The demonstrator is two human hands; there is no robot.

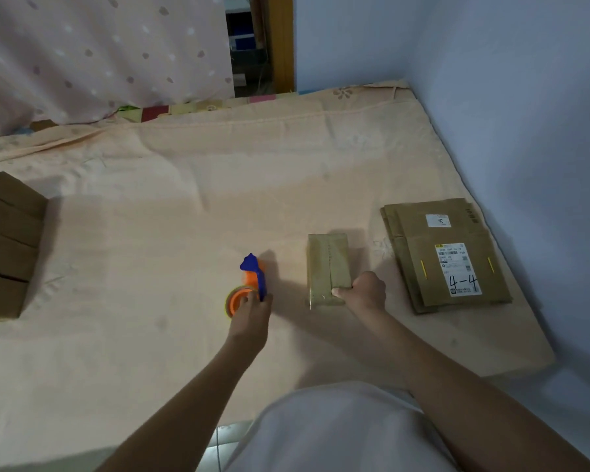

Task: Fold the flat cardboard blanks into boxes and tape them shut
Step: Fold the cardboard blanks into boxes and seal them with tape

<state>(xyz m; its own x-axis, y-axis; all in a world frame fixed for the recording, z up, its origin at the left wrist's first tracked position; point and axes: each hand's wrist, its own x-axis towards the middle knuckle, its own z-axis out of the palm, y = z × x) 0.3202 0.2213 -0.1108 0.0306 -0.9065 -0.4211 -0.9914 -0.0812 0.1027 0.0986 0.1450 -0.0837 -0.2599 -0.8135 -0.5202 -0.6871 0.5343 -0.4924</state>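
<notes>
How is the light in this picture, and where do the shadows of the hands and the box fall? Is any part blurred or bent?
Head view: soft, dim indoor light, no glare. The tape dispenser and the box cast shadows up and to the right on the sheet. The wide lens bends the bed's edges and the wall. The label on the flat blanks is too soft to read, except "4-4".

Bare forearms [457, 369]; white garment [338, 434] over the lap.
</notes>
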